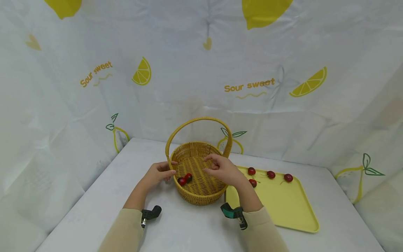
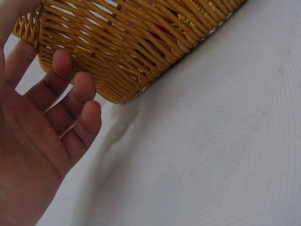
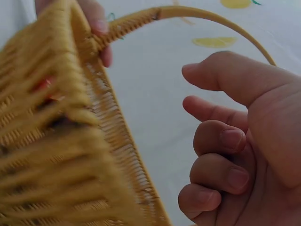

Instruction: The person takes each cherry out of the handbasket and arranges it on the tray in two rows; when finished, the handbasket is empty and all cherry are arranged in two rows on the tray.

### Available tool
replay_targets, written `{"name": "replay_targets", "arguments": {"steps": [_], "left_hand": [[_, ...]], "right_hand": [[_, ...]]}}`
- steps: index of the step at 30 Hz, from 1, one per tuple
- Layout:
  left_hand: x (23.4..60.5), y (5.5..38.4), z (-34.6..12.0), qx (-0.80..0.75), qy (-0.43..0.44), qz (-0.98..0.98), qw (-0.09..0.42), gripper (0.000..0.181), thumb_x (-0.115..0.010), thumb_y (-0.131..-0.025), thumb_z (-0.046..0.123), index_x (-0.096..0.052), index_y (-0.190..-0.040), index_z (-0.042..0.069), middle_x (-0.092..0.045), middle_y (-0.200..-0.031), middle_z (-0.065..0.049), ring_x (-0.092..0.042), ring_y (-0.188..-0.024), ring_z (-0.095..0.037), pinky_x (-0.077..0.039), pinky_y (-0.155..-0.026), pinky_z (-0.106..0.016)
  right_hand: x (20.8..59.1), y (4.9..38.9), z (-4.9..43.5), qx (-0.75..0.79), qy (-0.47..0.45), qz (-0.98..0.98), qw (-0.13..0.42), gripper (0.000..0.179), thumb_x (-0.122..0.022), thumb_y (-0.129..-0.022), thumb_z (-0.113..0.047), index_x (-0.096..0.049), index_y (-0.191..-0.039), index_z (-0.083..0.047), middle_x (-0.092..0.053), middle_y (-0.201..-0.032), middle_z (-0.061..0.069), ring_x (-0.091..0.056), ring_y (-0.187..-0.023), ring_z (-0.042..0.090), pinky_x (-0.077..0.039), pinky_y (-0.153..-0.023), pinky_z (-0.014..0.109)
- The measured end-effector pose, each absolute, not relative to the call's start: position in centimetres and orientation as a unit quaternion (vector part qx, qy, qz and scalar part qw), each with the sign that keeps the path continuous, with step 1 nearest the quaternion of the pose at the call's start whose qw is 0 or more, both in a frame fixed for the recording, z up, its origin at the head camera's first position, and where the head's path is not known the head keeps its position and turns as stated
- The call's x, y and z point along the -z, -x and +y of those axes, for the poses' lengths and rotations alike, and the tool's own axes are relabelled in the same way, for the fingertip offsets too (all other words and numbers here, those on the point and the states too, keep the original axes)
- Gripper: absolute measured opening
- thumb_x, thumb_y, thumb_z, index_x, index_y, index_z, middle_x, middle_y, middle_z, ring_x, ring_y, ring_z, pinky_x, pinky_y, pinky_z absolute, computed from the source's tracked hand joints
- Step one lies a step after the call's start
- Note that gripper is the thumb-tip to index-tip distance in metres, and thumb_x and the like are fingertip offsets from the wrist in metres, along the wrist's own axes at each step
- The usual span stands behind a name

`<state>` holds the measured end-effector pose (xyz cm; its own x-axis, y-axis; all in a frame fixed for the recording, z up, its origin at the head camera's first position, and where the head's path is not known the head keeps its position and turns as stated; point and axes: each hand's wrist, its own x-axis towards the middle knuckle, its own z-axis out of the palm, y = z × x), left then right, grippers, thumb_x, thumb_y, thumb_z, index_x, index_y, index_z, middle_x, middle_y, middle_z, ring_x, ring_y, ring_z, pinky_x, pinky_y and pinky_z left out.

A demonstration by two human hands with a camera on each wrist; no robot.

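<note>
A round woven basket (image 1: 201,200) with a tall arched handle stands on the table. Two dark red cherries (image 1: 185,179) lie inside it, on the left. My left hand (image 1: 158,172) pinches the basket's rim at the left foot of the handle; in the left wrist view its other fingers (image 2: 84,87) are loosely bent beside the woven wall. Above the right part of the basket hangs my right hand (image 1: 225,170), holding nothing. Its thumb and index finger are apart, and the remaining fingers (image 3: 218,173) curl toward the palm in the right wrist view.
A yellow tray (image 1: 283,206) lies right of the basket, partly behind my right forearm. Several cherries with stems, one of them a dark cherry (image 1: 288,177), are near its far edge. A white curtain (image 1: 189,70) with lemon prints rises behind the table.
</note>
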<state>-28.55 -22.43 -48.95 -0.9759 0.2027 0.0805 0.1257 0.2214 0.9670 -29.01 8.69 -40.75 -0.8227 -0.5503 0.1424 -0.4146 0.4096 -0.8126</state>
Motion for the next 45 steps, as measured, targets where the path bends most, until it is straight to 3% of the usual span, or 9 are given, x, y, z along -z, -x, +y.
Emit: {"name": "replay_targets", "arguments": {"steps": [7,11,21,25,30,36,42,45], "left_hand": [[48.9,28.6,-22.5,-0.618,-0.106,0.778,0.03,0.045,-0.074,-0.097,0.016,-0.061,-0.137,-0.001,-0.065,-0.092,-0.005,-0.056,-0.076,-0.025,-0.051,-0.065,-0.036],[49.0,28.7,-22.5,-0.616,-0.104,0.78,0.032,0.047,-0.076,-0.096,0.019,-0.062,-0.136,0.001,-0.066,-0.095,-0.006,-0.057,-0.076,-0.023,-0.051,-0.065,-0.034],[49.2,29.0,-22.3,-0.61,-0.106,0.785,0.03,0.041,-0.074,-0.097,0.019,-0.065,-0.135,0.006,-0.066,-0.094,-0.007,-0.058,-0.074,-0.02,-0.051,-0.067,-0.032],[49.3,28.8,-22.5,-0.604,-0.098,0.79,0.029,0.041,-0.073,-0.097,0.018,-0.064,-0.135,0.005,-0.065,-0.093,-0.006,-0.057,-0.073,-0.02,-0.05,-0.068,-0.033],[49.3,28.8,-22.5,-0.605,-0.099,0.79,0.025,0.042,-0.074,-0.097,0.019,-0.064,-0.135,0.003,-0.065,-0.09,-0.006,-0.057,-0.073,-0.02,-0.05,-0.067,-0.034],[49.2,28.6,-22.3,-0.602,-0.095,0.792,0.021,0.041,-0.074,-0.096,0.017,-0.064,-0.134,0.002,-0.064,-0.089,-0.005,-0.056,-0.074,-0.019,-0.049,-0.067,-0.032],[49.4,28.7,-22.3,-0.602,-0.096,0.792,0.021,0.041,-0.074,-0.097,0.017,-0.064,-0.133,0.003,-0.064,-0.091,-0.006,-0.056,-0.074,-0.02,-0.049,-0.066,-0.032],[49.5,28.8,-22.4,-0.601,-0.1,0.793,0.02,0.04,-0.074,-0.097,0.018,-0.065,-0.133,0.004,-0.065,-0.092,-0.007,-0.056,-0.074,-0.02,-0.05,-0.066,-0.032]], "right_hand": [[42.6,28.8,6.1,0.416,0.287,0.859,0.081,0.032,-0.072,-0.097,-0.023,-0.067,-0.126,-0.013,-0.043,-0.071,-0.003,-0.04,-0.061,0.012,-0.036,-0.056,0.028],[43.6,28.6,5.3,0.375,0.287,0.876,0.097,0.04,-0.072,-0.097,-0.025,-0.065,-0.134,-0.011,-0.05,-0.077,-0.002,-0.046,-0.066,0.013,-0.038,-0.058,0.028],[44.4,28.9,4.4,0.294,0.313,0.89,0.155,0.063,-0.071,-0.098,-0.025,-0.046,-0.154,-0.01,-0.059,-0.092,0.004,-0.054,-0.081,0.019,-0.047,-0.07,0.037],[44.7,28.9,4.3,0.286,0.318,0.886,0.178,0.059,-0.069,-0.1,-0.027,-0.048,-0.153,-0.012,-0.062,-0.098,0.003,-0.055,-0.085,0.017,-0.049,-0.076,0.038],[44.7,29.1,4.5,0.305,0.303,0.884,0.184,0.047,-0.07,-0.099,-0.023,-0.057,-0.143,-0.012,-0.062,-0.095,0.003,-0.058,-0.084,0.019,-0.051,-0.074,0.038],[44.7,28.7,4.4,0.24,0.317,0.902,0.169,0.06,-0.071,-0.098,-0.026,-0.048,-0.153,-0.016,-0.063,-0.127,0.01,-0.06,-0.112,0.025,-0.05,-0.099,0.049],[44.6,28.6,4.1,0.258,0.295,0.904,0.17,0.059,-0.074,-0.097,-0.023,-0.05,-0.149,-0.01,-0.063,-0.125,0.01,-0.06,-0.111,0.026,-0.049,-0.099,0.048],[44.5,28.6,3.9,0.254,0.292,0.906,0.171,0.064,-0.072,-0.098,-0.023,-0.045,-0.154,-0.011,-0.061,-0.135,0.012,-0.057,-0.125,0.03,-0.045,-0.105,0.051]]}}
